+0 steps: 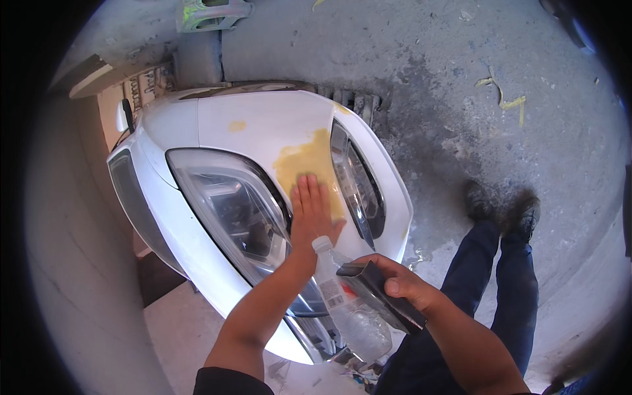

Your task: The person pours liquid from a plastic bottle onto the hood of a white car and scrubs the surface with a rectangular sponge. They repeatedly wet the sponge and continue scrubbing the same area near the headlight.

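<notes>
My left hand (313, 210) lies flat, fingers together and thumb apart, on a yellow body-filler patch (306, 158) on the white car bumper (266, 118). The patch sits between the headlight (237, 207) and a narrower lamp opening (358, 180). In my right hand (407, 284) are a dark sanding block with black abrasive paper (377, 294) and, apparently, a clear plastic bottle (353, 306) with a white cap. The bottle lies behind the block, its cap near my left wrist. How the fingers hold the bottle is hidden.
Strips of yellow masking tape (508, 101) lie on the stained concrete floor (543, 148). A green and grey part (212, 15) is at the top. The car's side mirror (123, 116) stands out at the left. My shoes (523, 212) are to the right of the bumper.
</notes>
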`<act>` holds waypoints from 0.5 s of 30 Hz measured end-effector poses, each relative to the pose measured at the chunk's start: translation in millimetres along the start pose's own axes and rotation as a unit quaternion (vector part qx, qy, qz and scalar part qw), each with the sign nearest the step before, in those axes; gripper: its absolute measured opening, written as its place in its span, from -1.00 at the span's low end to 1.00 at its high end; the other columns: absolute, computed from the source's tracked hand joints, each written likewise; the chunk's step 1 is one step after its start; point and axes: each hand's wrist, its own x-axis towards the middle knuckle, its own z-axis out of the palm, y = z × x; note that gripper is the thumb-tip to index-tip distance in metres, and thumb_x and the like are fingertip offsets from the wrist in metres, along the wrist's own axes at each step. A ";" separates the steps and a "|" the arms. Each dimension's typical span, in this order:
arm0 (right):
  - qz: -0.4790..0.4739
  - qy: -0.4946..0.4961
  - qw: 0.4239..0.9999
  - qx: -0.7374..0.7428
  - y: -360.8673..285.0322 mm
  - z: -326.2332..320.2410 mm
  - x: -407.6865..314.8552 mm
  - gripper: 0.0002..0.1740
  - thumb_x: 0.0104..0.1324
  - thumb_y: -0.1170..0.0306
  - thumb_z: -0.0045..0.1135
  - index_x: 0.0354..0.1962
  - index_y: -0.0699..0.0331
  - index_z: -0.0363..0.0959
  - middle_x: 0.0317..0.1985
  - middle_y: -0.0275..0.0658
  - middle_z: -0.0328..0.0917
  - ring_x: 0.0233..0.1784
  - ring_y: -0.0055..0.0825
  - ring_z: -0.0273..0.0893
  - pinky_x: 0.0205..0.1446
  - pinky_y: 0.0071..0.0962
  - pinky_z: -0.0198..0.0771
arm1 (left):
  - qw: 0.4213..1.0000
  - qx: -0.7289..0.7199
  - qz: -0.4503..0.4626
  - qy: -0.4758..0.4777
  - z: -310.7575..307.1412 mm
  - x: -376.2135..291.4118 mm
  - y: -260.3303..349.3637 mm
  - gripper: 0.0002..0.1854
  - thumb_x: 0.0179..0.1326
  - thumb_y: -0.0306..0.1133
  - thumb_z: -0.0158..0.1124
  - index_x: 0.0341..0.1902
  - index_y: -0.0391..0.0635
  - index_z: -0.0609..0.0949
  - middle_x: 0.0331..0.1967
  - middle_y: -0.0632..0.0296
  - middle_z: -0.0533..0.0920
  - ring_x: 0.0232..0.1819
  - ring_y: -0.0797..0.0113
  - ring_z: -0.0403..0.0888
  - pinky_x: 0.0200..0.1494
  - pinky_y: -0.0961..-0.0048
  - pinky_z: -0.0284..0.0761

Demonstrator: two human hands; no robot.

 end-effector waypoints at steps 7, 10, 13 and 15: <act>0.011 0.004 1.000 0.006 1.3 -9.2 -10.5 0.09 -0.01 -0.17 0.48 0.29 0.33 0.26 0.15 -0.09 0.48 0.23 -0.33 0.47 0.41 -0.32 0.24 | 0.977 0.160 0.127 -0.060 13.1 -69.3 34.4 -0.15 0.34 0.14 0.08 0.52 -0.21 0.24 0.55 -0.15 0.13 0.62 -0.17 -0.09 0.59 -0.13 -0.22; 0.014 -0.009 1.000 0.005 -0.1 -11.3 -14.4 0.08 0.01 -0.16 0.47 0.31 0.32 0.24 0.18 -0.10 0.46 0.24 -0.34 0.43 0.41 -0.35 0.19 | 0.937 0.312 0.155 0.006 9.9 -65.8 30.9 -0.12 0.30 0.17 0.10 0.50 -0.25 0.25 0.52 -0.26 0.13 0.60 -0.23 -0.06 0.57 -0.17 -0.18; -0.013 -0.031 0.999 -0.006 -1.1 -12.0 -17.0 -0.02 0.12 -0.10 0.40 0.32 0.32 0.24 0.16 -0.14 0.47 0.24 -0.38 0.42 0.42 -0.36 0.17 | 0.993 0.032 0.088 0.078 4.3 -8.2 -5.2 0.00 0.24 0.31 0.07 0.48 -0.34 0.27 0.50 -0.39 0.12 0.58 -0.34 -0.05 0.57 -0.20 -0.18; -0.035 -0.039 0.999 0.000 -0.6 -11.9 -18.0 0.00 0.12 -0.11 0.40 0.32 0.32 0.23 0.16 -0.13 0.47 0.23 -0.38 0.42 0.41 -0.35 0.18 | 0.994 -0.041 0.021 0.103 -1.2 43.6 -29.1 -0.01 0.26 0.35 0.03 0.49 -0.27 0.27 0.52 -0.32 0.13 0.58 -0.30 -0.03 0.56 -0.20 -0.19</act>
